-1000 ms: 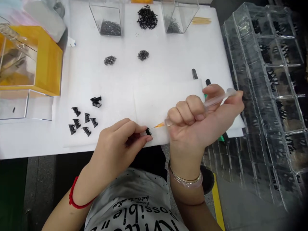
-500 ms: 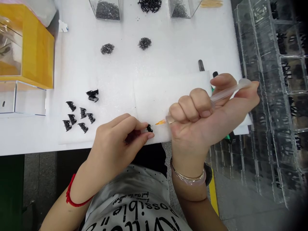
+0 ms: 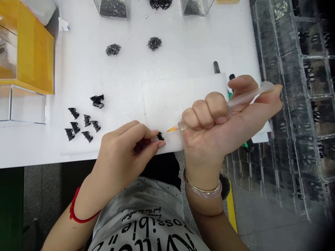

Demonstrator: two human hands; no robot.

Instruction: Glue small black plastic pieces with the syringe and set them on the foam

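Between the thumb and forefinger of my left hand (image 3: 131, 146) is a small black plastic part (image 3: 160, 136), held over the front edge of the table. My right hand (image 3: 211, 129) is wrapped round a translucent syringe (image 3: 244, 100), its thumb against the plunger end. An orange needle hub (image 3: 172, 129) sticks out of the fist toward the left. Its thin needle meets the black part or lies right beside it; I cannot tell which. To the left, several similar black parts (image 3: 87, 120) lie apart on the white mat, with a small cluster of them (image 3: 97, 101) just behind.
Two piles of tiny dark pieces (image 3: 113, 50) (image 3: 154, 43) lie farther back, before clear boxes (image 3: 113, 8) of similar pieces. A yellow box (image 3: 36, 48) stands left, above a clear case (image 3: 27, 106). Clear compartment trays (image 3: 282, 104) fill the right side. Dark-handled tools (image 3: 216, 67) lie near my right hand.
The whole view has shifted slightly, so the table's things sit a little farther left and higher. Both hands keep the same grip, the needle still at the black part.
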